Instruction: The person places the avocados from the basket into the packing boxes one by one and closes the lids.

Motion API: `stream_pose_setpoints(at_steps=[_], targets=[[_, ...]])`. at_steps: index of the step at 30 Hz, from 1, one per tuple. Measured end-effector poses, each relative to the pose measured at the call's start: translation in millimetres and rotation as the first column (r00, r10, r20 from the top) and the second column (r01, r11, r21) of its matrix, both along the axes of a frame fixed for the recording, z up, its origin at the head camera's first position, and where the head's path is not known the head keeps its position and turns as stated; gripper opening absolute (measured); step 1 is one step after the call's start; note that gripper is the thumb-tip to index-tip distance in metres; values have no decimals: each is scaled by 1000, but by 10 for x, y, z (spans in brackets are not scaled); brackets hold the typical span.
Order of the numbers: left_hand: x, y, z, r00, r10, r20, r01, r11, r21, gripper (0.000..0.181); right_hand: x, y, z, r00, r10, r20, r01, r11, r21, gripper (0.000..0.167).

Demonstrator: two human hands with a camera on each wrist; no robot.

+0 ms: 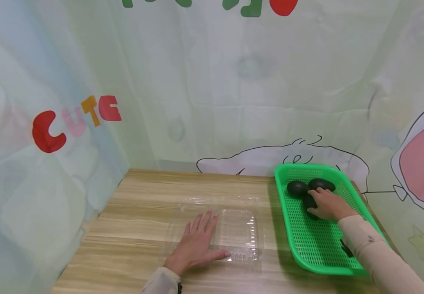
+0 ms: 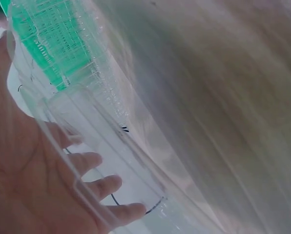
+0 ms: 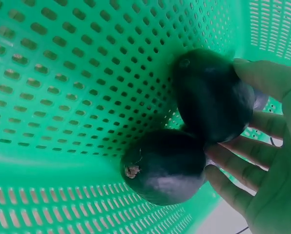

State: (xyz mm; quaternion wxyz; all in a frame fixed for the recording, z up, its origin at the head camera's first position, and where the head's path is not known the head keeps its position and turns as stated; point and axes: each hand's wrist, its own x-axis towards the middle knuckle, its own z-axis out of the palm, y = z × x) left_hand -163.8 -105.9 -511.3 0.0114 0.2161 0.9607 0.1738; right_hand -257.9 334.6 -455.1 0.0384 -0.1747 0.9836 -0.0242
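Note:
A clear plastic container (image 1: pixel 237 232) lies on the wooden table, with my left hand (image 1: pixel 197 247) resting spread over its left half. The left wrist view shows the straight fingers of that hand (image 2: pixel 43 170) against the clear plastic (image 2: pixel 106 141). Inside the green basket (image 1: pixel 291 241), my right hand (image 1: pixel 331 204) grips the nearest dark oval fruit (image 1: pixel 309 206). Thumb and fingers of that hand (image 3: pixel 267 165) lie on either side of this fruit (image 3: pixel 211 95) in the right wrist view. Two more dark fruits (image 1: pixel 297 189) (image 1: pixel 320 184) lie behind it; one (image 3: pixel 165 168) touches it.
The basket stands at the right of the table (image 1: pixel 135 228), close to its right edge. A printed cloth (image 1: pixel 212 90) hangs behind the table and along its sides. Wood surface lies between container and basket, and to the left of the container.

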Motion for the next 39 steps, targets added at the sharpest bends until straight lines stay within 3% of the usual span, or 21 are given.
stream_pose_setpoints(at_steps=[6, 18, 26, 39], targets=[[-5, 9, 3, 1000, 2, -1, -2, 1000, -9, 113, -27, 18, -40, 1000, 0, 20, 1, 998, -56, 67], [-21, 17, 11, 1000, -3, -6, 3, 1000, -22, 113, -88, 43, -152, 989, -33, 145, 52, 991, -127, 82], [-16, 14, 5, 1000, -5, -5, 5, 1000, -15, 113, -113, 18, -192, 988, -42, 145, 62, 990, -130, 84], [-14, 17, 11, 1000, -5, -4, 5, 1000, -20, 112, -122, -42, -282, 991, -51, 122, 65, 991, -118, 74]])
